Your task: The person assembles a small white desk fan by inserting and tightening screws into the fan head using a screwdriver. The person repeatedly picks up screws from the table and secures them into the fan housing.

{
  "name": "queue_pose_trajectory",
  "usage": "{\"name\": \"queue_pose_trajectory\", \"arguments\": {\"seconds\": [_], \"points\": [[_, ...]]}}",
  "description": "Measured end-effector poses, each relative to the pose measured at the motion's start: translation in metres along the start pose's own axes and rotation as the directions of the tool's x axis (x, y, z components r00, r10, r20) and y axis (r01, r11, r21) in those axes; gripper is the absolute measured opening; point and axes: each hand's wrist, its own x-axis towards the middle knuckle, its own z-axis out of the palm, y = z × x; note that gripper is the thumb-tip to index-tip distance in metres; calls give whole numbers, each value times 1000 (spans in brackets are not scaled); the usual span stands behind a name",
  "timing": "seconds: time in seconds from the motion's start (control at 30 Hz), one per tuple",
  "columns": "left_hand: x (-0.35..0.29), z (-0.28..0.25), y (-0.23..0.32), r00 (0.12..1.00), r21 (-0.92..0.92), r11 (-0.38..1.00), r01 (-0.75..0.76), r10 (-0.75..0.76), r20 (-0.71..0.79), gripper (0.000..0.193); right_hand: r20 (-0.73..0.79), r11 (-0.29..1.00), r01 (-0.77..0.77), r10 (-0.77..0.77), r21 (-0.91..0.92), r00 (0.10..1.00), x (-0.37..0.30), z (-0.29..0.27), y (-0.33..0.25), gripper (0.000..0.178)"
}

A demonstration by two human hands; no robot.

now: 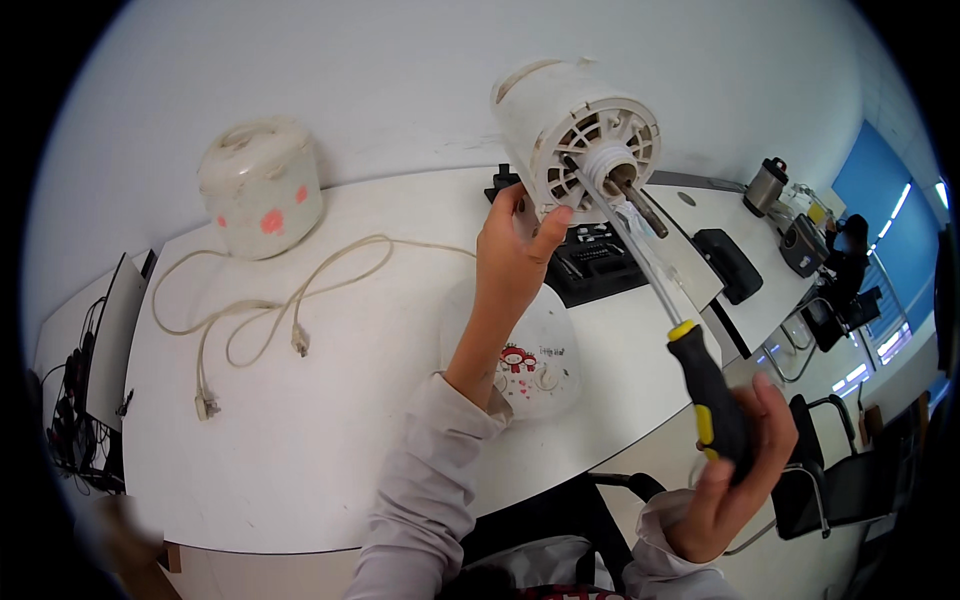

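My left hand (pixel 518 235) is closed around the lower side of a white fan motor housing (pixel 535 110), held up above the table. Its vented round face is turned toward me, and a metal shaft (pixel 648 210) sticks out of the ribbed collar in its centre. Lower right, my right hand (pixel 745 470) grips the black and yellow handle of a long screwdriver (pixel 640 262). The blade's tip reaches into the slotted face beside the collar; how deep, I cannot tell. Below my left forearm lies a white rounded base (pixel 545 350) with red cartoon figures, partly hidden by the arm.
A white rice cooker (pixel 262 185) with pink flowers stands back left. A beige cord (pixel 330 275) with two plugs loops across the white table (pixel 270 480). Behind the motor lies a black tool case (pixel 600 275). Chairs (pixel 840 480) and a seated person (pixel 850 260) are right.
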Motion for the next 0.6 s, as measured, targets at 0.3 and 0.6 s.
{"name": "queue_pose_trajectory", "arguments": {"seconds": [0.3, 0.6], "points": [[-6, -2, 14, 999, 94, 995, 15, -10, -47, 60, -69, 980, 101, -114, -171, 991, 11, 17, -4, 30], [-8, -2, 28, 996, 333, 940, -74, 83, -12, 67, 29, 880, 297, -309, -372, 951, 34, -24, -6, 39]]}}
